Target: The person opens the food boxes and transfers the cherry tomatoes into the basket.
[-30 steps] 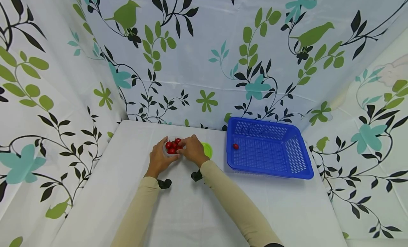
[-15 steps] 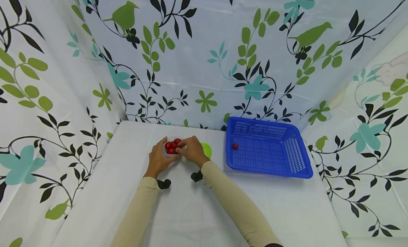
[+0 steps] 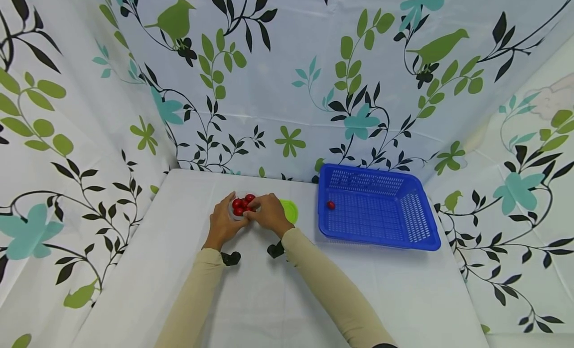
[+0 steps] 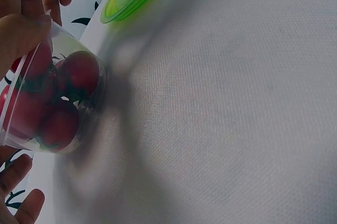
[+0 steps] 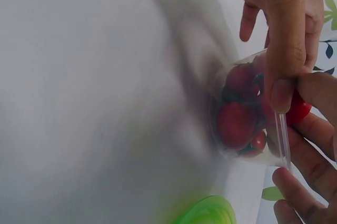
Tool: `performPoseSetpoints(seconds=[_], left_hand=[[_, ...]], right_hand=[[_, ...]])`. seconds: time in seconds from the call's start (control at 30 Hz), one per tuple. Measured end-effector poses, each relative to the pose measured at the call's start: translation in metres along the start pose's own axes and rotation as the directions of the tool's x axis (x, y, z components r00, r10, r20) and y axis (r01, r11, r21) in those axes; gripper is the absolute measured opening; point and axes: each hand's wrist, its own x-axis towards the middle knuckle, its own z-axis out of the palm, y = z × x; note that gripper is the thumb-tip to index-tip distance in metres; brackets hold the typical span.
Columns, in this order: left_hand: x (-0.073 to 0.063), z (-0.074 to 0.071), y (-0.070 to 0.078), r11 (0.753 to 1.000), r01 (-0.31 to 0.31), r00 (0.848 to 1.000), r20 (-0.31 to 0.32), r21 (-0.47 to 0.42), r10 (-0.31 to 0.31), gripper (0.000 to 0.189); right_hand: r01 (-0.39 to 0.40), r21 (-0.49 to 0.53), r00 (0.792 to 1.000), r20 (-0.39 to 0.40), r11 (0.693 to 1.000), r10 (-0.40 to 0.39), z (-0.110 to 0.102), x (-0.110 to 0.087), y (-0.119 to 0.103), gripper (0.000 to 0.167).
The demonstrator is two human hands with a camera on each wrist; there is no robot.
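A clear round plastic container (image 4: 90, 124) full of red tomatoes (image 4: 80, 74) with green stems stands on the white table. My left hand (image 3: 221, 224) holds it from the left, the thumb over its rim. At the container's mouth my right hand (image 3: 270, 213) pinches one red tomato (image 5: 299, 111) between thumb and fingers, partly hidden by them. A bright green lid (image 3: 290, 211) lies on the table just beyond the right hand.
A blue perforated plastic basket (image 3: 372, 213) sits to the right, with one small red tomato (image 3: 331, 205) at its left side. Patterned curtains (image 3: 287, 88) hang behind and beside the white table (image 3: 278, 308).
The right hand's fingers have shifted slightly left and down over the container's edge, near the left thumb. The left hand, lid and basket stay in place.
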Motion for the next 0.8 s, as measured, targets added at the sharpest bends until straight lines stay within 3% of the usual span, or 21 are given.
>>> performPoseSetpoints(seconds=[0.27, 0.53, 0.8], left_hand=[[0.002, 0.001, -0.001, 1.0, -0.031, 0.999, -0.014, -0.004, 0.031, 0.097], [0.001, 0.0, -0.002, 1.0, -0.018, 1.0, -0.017, -0.007, 0.018, 0.101], [0.0, 0.001, -0.002, 1.0, -0.022, 1.0, -0.018, -0.018, 0.021, 0.102]], right_hand=[[-0.005, 0.042, 1.0, -0.025, 0.999, 0.006, -0.007, -0.003, -0.002, 0.028], [-0.048, 0.082, 0.998, -0.036, 0.995, 0.051, -0.016, -0.005, -0.005, 0.031], [-0.03, 0.163, 0.994, -0.095, 0.986, 0.047, -0.029, -0.009, -0.007, 0.032]])
